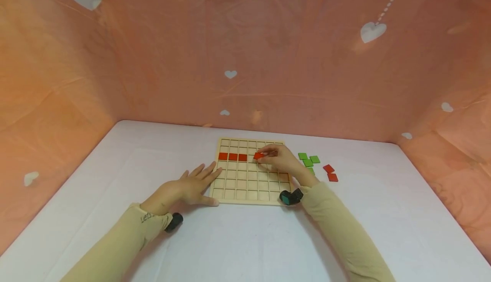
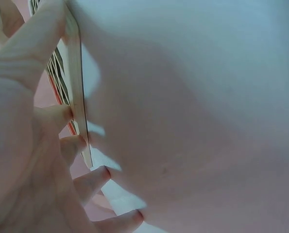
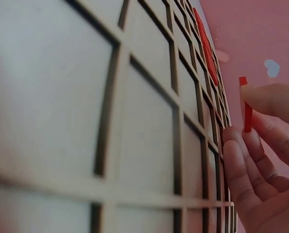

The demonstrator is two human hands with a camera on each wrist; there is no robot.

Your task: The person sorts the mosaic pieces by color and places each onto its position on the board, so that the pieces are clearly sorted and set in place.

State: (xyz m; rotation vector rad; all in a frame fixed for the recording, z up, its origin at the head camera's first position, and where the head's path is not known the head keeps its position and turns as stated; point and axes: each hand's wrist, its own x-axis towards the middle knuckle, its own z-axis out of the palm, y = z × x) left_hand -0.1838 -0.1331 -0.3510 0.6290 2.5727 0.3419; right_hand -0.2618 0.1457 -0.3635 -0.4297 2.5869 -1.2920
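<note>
A wooden grid board (image 1: 230,184) lies flat on the white table. Three red square tiles (image 1: 232,157) sit side by side in one of its rows, at the left. My right hand (image 1: 281,159) pinches another red tile (image 3: 246,104) between thumb and fingers, just over the board and to the right of that row's tiles. In the right wrist view the pinched tile stands edge-on, apart from the grid. My left hand (image 1: 194,187) is spread at the board's left edge, its thumb and some fingertips touching the rim (image 2: 76,73) and others on the table.
Right of the board lie several green tiles (image 1: 308,162), partly hidden by the right forearm, and two loose red tiles (image 1: 332,177). Both wrists wear dark cameras (image 1: 174,222). A pinkish-orange cloth (image 1: 245,52) with hearts stands behind the white table (image 1: 245,243).
</note>
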